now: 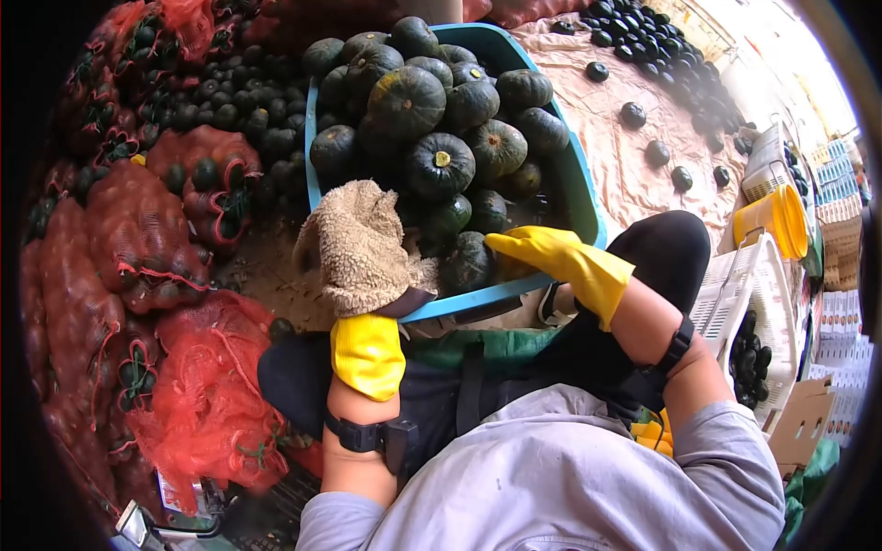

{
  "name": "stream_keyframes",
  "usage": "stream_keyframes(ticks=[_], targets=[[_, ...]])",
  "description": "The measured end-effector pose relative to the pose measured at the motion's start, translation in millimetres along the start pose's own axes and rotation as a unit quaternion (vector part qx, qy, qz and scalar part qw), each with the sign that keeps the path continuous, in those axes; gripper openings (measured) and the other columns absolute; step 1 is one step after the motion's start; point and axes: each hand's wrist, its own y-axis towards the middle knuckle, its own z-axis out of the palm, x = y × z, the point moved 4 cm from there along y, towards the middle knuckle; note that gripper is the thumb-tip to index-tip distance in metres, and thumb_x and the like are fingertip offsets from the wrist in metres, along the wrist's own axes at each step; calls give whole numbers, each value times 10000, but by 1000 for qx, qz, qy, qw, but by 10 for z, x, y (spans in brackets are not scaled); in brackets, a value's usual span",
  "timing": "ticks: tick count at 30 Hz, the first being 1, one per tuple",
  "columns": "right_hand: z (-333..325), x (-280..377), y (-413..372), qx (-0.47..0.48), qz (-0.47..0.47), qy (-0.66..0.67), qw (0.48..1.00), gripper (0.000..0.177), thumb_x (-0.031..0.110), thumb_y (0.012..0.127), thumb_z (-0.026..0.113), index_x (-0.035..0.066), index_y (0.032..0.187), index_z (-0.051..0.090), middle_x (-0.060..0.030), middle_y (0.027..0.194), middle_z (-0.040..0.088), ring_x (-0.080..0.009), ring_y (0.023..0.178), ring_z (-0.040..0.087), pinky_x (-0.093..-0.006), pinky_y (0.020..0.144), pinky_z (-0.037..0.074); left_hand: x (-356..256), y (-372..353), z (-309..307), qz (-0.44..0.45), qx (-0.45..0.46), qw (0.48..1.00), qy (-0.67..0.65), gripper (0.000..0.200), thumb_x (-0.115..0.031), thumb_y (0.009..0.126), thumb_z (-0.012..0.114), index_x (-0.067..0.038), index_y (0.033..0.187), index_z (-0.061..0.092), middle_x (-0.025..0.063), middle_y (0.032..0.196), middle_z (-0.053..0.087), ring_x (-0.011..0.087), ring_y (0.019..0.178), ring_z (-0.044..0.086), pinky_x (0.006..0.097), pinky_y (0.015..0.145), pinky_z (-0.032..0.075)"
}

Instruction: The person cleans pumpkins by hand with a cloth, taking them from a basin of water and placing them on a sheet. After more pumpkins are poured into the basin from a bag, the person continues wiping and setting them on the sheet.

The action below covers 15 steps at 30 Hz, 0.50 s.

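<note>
A blue tub (588,184) in front of me is heaped with dark green pumpkins (441,165). My right hand (542,250), in a yellow glove, is at the tub's near right side, its fingers pointing left against a dark pumpkin (469,261) by the near rim. On my left arm, a yellow glove (367,356) shows at the wrist, and a tan fleecy cloth (356,243) covers my left hand, hiding its fingers. The cloth lies over the tub's near left corner, beside that same pumpkin.
Red mesh sacks (142,230) fill the left side, with loose dark produce (230,96) behind them. More dark pumpkins (632,115) lie on a pale sheet (588,92). At right stand a yellow bucket (770,223), white crates (776,303) and a cardboard box (801,424).
</note>
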Motion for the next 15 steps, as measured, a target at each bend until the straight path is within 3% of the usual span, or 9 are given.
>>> stream_keyframes(ticks=[2,4,5,7,10,12,13,15], targets=[[132,290,-70,-83,-112,-219,966,393,335,1138,476,183,1444,671,-109,1340,695,-252,1212,691,-357,1006,545,140,102,120,-55,-2,982,-181,651,-528,901,692,-14,1296,626,173,1367,630,338,1379,546,517,1237,343],[73,725,-211,-56,38,-90,994,380,287,1114,513,246,1462,660,-123,1352,665,-306,1224,671,-387,1010,546,258,164,228,-94,-4,949,-301,614,-523,916,686,-22,1267,634,161,1338,643,325,1360,563,517,1226,357],[64,823,-273,-43,114,-24,992,390,263,1102,531,278,1472,654,-130,1358,650,-334,1229,662,-402,1012,546,219,174,199,-91,-2,957,-275,613,-519,917,684,-22,1272,631,161,1343,640,325,1363,561,517,1228,355],[117,519,-120,-35,-35,24,998,417,298,1074,596,271,1487,641,-146,1338,660,-357,1234,657,-416,1017,542,71,108,103,-36,5,993,-111,610,-513,921,680,-23,1281,627,163,1352,635,325,1369,556,516,1232,350],[105,57,9,-97,-144,73,982,660,463,964,759,139,1516,599,-175,1358,686,-327,1266,661,-397,1038,525,-161,-106,-51,39,11,993,110,607,-502,927,675,-23,1296,620,164,1366,628,325,1379,549,515,1237,344],[-72,219,-319,-98,0,315,944,759,536,912,807,98,1497,603,-193,1395,682,-337,1283,656,-398,1046,527,-208,-146,-39,53,12,983,176,605,-496,930,671,-24,1305,616,165,1376,624,324,1385,544,515,1241,340],[-259,240,-424,-133,35,180,974,883,538,851,864,3,1492,574,-203,1381,681,-321,1272,666,-382,1033,531,-203,-145,-15,50,11,981,189,604,-492,932,669,-24,1310,614,166,1380,621,324,1388,542,514,1243,338],[-439,186,-585,-148,36,87,985,806,500,837,867,47,1452,609,-188,1256,724,-294,1206,693,-392,972,548,-178,-93,21,40,7,977,207,603,-486,936,666,-24,1320,609,167,1390,616,324,1394,537,513,1246,334]])
